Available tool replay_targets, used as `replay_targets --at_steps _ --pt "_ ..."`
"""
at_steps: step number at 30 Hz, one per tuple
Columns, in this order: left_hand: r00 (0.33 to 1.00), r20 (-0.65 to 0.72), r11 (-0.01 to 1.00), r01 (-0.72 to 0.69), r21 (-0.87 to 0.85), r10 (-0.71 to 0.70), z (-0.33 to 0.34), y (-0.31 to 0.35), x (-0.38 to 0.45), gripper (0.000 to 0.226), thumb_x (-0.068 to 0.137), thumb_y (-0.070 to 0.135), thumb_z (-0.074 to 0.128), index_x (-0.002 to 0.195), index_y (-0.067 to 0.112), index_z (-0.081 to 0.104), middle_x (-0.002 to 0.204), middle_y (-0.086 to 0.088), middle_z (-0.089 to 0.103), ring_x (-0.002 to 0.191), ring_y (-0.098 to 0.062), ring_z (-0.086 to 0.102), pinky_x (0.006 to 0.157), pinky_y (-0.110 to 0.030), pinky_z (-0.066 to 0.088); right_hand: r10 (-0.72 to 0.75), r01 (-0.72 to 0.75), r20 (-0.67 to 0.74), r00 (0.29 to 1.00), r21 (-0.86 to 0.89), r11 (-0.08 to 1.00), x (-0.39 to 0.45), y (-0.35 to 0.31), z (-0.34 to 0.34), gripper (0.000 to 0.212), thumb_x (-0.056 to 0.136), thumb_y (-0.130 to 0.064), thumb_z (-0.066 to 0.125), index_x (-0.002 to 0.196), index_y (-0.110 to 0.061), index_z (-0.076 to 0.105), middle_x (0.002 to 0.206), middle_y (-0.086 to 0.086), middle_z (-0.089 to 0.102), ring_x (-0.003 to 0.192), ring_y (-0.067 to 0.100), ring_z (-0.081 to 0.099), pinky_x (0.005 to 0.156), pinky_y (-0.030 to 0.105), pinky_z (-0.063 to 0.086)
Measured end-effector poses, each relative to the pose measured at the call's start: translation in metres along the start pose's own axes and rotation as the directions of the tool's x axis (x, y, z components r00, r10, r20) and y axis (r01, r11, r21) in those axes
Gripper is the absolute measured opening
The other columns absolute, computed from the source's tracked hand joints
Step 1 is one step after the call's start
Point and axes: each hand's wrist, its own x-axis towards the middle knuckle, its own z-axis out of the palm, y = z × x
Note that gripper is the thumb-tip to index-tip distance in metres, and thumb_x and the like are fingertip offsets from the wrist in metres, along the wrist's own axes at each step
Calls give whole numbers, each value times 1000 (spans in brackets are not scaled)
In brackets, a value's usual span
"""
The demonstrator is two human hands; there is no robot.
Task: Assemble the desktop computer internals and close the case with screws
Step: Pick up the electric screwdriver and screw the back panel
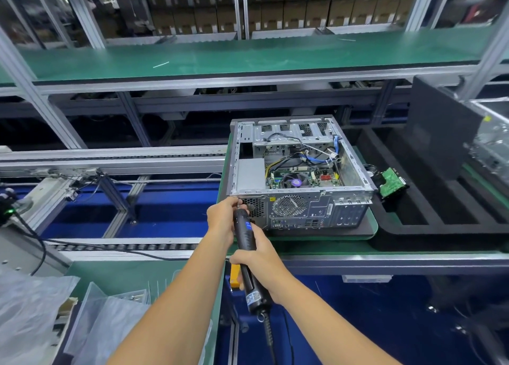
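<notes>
An open desktop computer case (341,199) lies on its side on a green pallet, rear panel toward me, with the motherboard (300,179), the power supply (250,174) and loose cables showing inside. A black electric screwdriver (246,243) points up at the rear panel's upper left corner. My right hand (259,260) grips its body. My left hand (223,218) holds its front end, fingertips at the tip against the case. The bit itself is hidden by my fingers.
A hard drive (392,184) with a green circuit board lies right of the case on black foam trays (440,224). A dark side panel (440,133) leans at the right. A roller conveyor (110,161) runs left; plastic bags (35,309) lie at lower left.
</notes>
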Motion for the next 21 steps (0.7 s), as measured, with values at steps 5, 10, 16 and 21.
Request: replay_targets --at_steps 5,10,16,21 --pt "995 -90 999 -31 40 34 9 -7 -3 6 82 7 59 79 5 63 57 -4 63 53 -19 55 49 -24 48 23 -21 21 1000 -57 998 -4 0 -12 45 82 -11 69 110 -38 47 96 12 57 51 18 56 49 31 51" --pt "989 -144 999 -40 -11 38 18 -10 -4 8 84 6 60 79 4 65 55 -4 64 47 -18 55 46 -23 46 37 -32 52 998 -80 996 -6 -2 -25 47 81 -8 66 105 -42 45 92 13 57 48 19 55 45 30 50" --pt "978 -204 999 -38 16 41 15 -13 0 20 93 20 61 83 3 67 64 -6 68 53 -16 58 46 -24 49 67 -62 65 996 -88 994 -2 -1 -25 49 82 -6 64 106 -44 44 95 14 56 49 19 56 47 31 51" --pt "965 -235 980 -75 184 118 10 -14 5 26 90 21 63 67 8 66 71 -9 71 65 -22 63 58 -34 56 86 -81 67 994 -79 994 2 5 -26 47 83 -7 64 109 -41 44 92 15 55 50 18 56 47 31 51"
